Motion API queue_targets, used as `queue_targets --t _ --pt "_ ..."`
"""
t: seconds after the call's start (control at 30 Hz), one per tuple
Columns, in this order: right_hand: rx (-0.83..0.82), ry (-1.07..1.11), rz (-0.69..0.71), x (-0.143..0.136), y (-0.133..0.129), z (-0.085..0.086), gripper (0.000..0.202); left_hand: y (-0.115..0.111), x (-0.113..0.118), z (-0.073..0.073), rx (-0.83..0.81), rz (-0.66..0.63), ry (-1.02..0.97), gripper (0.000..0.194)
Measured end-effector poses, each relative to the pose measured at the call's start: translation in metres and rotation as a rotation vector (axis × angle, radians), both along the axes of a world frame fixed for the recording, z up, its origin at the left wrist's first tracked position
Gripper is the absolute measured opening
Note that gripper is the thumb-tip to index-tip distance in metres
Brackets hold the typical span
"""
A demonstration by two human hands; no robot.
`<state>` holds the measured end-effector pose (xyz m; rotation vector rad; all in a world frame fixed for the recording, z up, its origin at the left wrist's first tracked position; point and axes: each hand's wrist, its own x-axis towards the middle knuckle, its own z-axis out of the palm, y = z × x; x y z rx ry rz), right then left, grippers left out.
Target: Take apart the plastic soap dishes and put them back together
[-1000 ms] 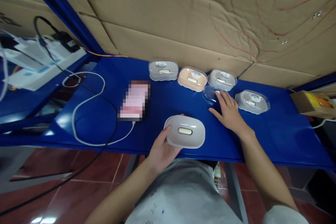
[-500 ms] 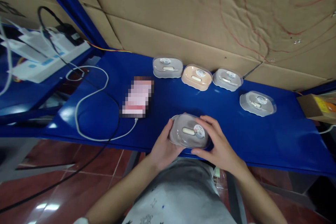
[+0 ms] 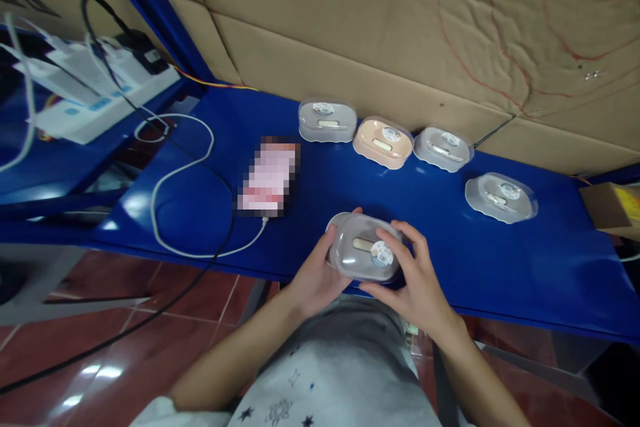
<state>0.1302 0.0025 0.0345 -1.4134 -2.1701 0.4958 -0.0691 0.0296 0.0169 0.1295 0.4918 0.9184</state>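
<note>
Close to the front edge of the blue table, I hold a grey soap box (image 3: 351, 255) with a clear lid and a round white label. My left hand (image 3: 318, 281) wraps its left end, thumb on the side and fingers underneath. My right hand (image 3: 419, 283) grips the right end, fingers on the clear lid and thumb at the near edge. The lid sits a little askew, with the grey base showing past it on the left. Behind stand a grey soap box (image 3: 320, 131), a peach soap box (image 3: 370, 147), another grey one (image 3: 431, 151) and a fourth (image 3: 483, 201) further right.
A phone (image 3: 270, 177), its screen blurred out, lies left of my hands with a white cable (image 3: 155, 207) plugged in. A white power strip (image 3: 75, 123) full of plugs is at far left. Cardboard (image 3: 350, 33) lines the back; a small carton (image 3: 607, 207) stands at right.
The view has shifted slightly. Both hands keep the grey soap box; its lid appears moved a little to the right over the base, and my right fingers reach further onto it.
</note>
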Motion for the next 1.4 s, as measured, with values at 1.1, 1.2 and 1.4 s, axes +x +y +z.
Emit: queue_targets --t 1.1,1.2,1.4 --pt "0.408 0.153 -0.019 0.011 -0.016 -0.032 0.093 -0.019 -0.001 -0.024 0.824 -0.099 0.273 0.118" --pt "0.399 0.188 0.009 0.011 -0.015 -0.030 0.095 -0.013 -0.005 -0.022 0.942 -0.080 0.346 0.112" --pt "0.361 0.145 0.100 0.011 -0.013 -0.026 0.113 -0.014 -0.007 -0.015 1.028 -0.103 0.414 0.113"
